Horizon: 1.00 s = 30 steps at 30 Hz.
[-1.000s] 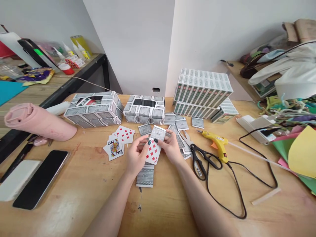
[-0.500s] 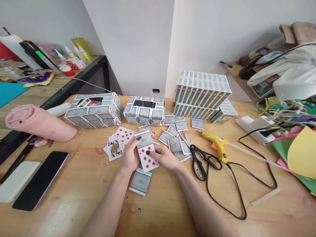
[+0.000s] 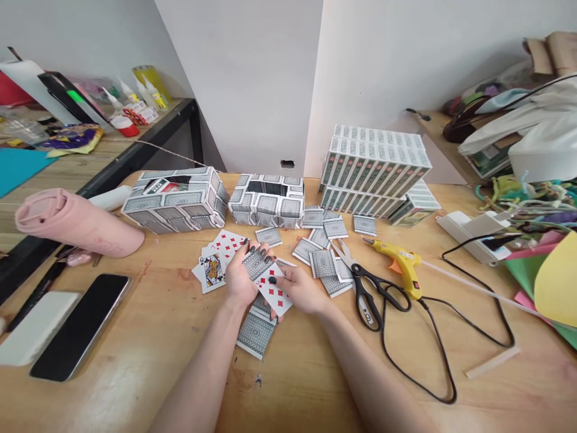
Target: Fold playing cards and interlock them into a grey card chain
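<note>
A playing card with red diamonds [image 3: 278,296] and a patterned grey folded part is held between both hands over the table. My left hand [image 3: 242,276] cups the folded part, its dark-nailed fingers wrapped round the far edge. My right hand [image 3: 300,288] pinches the diamond face, thumb on top. Below them lie grey-backed folded cards [image 3: 256,334], partly covered by the hands. Face-up cards [image 3: 211,272], among them a queen of clubs, are left of my left hand. To the right, several folded cards [image 3: 323,263] are scattered beside black-handled scissors [image 3: 368,294].
Two boxes covered in cards [image 3: 175,210] [image 3: 267,210] stand at the back, beside stacked card packs [image 3: 374,165]. A yellow glue gun [image 3: 403,264] with a looping cable lies right, near a power strip [image 3: 473,231]. Left are a phone [image 3: 81,328] and a pink roll [image 3: 81,225].
My left fingers have shifted round the folded part, and the card has tilted more to the right. The whole view has moved slightly.
</note>
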Each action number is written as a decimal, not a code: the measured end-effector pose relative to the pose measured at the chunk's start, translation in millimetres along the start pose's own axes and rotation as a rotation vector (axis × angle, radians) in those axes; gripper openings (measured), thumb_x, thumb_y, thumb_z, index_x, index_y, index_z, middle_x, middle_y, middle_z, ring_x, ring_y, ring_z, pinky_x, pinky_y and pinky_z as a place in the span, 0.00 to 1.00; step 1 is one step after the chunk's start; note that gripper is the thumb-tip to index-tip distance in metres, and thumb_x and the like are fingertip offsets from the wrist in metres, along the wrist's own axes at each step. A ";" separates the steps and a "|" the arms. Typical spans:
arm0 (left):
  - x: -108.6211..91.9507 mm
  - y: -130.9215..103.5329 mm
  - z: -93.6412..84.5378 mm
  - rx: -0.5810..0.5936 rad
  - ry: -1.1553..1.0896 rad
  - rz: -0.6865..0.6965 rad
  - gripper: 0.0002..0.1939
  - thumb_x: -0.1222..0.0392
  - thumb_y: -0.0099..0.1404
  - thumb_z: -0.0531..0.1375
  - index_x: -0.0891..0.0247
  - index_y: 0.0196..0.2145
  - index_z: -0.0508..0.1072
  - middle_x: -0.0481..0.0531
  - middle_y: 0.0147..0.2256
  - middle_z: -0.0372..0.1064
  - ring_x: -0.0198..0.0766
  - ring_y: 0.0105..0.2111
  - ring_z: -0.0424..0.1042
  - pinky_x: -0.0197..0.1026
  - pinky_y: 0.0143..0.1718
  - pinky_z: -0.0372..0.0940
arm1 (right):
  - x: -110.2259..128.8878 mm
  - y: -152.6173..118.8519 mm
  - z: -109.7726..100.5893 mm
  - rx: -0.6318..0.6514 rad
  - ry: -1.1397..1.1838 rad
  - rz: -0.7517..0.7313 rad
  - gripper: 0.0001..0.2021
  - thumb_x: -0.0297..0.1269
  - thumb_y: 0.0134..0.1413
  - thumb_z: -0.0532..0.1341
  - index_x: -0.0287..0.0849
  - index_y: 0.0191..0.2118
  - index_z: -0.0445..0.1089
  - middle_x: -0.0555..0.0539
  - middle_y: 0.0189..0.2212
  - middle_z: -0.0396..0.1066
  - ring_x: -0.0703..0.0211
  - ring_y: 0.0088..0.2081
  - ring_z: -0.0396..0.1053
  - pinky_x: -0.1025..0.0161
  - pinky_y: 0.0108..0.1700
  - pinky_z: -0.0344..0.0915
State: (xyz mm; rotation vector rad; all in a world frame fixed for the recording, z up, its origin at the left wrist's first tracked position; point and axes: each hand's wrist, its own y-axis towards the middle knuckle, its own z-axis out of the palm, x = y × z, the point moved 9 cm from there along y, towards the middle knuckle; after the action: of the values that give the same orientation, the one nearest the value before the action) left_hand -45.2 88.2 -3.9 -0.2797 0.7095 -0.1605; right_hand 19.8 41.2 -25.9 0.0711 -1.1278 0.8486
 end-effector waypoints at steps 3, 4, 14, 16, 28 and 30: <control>5.2 -1.7 3.2 0.025 0.015 -0.036 0.11 0.60 0.59 0.55 0.62 0.23 0.55 0.45 0.23 0.54 0.30 0.22 0.60 0.38 0.33 0.65 | -0.5 0.4 -0.9 -0.002 0.012 0.000 0.10 0.42 0.49 0.59 0.41 0.31 0.61 0.52 0.17 0.69 0.60 0.17 0.69 0.68 0.15 0.62; 7.7 -2.5 4.8 0.037 0.020 -0.051 0.11 0.60 0.59 0.54 0.62 0.23 0.55 0.45 0.23 0.55 0.30 0.22 0.60 0.38 0.33 0.65 | -0.3 0.8 -1.3 -0.001 0.019 -0.005 0.11 0.43 0.49 0.59 0.41 0.31 0.61 0.52 0.17 0.69 0.60 0.17 0.69 0.68 0.15 0.63; -4.6 0.9 -8.8 -0.088 0.017 0.058 0.12 0.57 0.60 0.55 0.61 0.23 0.56 0.46 0.23 0.61 0.32 0.25 0.66 0.40 0.35 0.66 | 7.8 -6.1 2.8 0.117 0.065 -0.016 0.17 0.44 0.43 0.66 0.36 0.33 0.65 0.47 0.23 0.73 0.59 0.25 0.73 0.63 0.26 0.71; -13.1 2.8 -19.4 -0.156 -0.052 0.111 0.09 0.58 0.60 0.55 0.62 0.24 0.60 0.47 0.26 0.65 0.33 0.28 0.68 0.40 0.36 0.66 | 3.3 -5.9 5.3 0.158 0.077 0.009 0.17 0.46 0.46 0.64 0.35 0.32 0.65 0.45 0.24 0.73 0.59 0.25 0.73 0.64 0.24 0.71; -3.2 -5.2 8.4 0.001 0.015 0.189 0.14 0.57 0.59 0.56 0.62 0.22 0.54 0.44 0.23 0.58 0.29 0.23 0.63 0.36 0.33 0.63 | 4.3 3.6 -1.2 0.051 0.055 -0.079 0.11 0.41 0.47 0.61 0.39 0.26 0.60 0.51 0.16 0.68 0.66 0.13 0.65 0.70 0.13 0.63; -1.8 -4.0 3.2 -0.025 0.026 0.186 0.14 0.53 0.60 0.56 0.62 0.23 0.57 0.45 0.25 0.62 0.31 0.25 0.67 0.38 0.35 0.65 | 5.4 3.0 -2.1 0.055 0.082 -0.094 0.11 0.40 0.48 0.61 0.39 0.28 0.60 0.52 0.17 0.69 0.65 0.14 0.65 0.70 0.14 0.64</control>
State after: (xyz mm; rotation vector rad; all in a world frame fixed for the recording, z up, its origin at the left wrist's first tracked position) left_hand -44.7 85.4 0.8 -0.2344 0.7594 0.0223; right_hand 20.4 47.2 -23.6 0.1324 -1.0166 0.7922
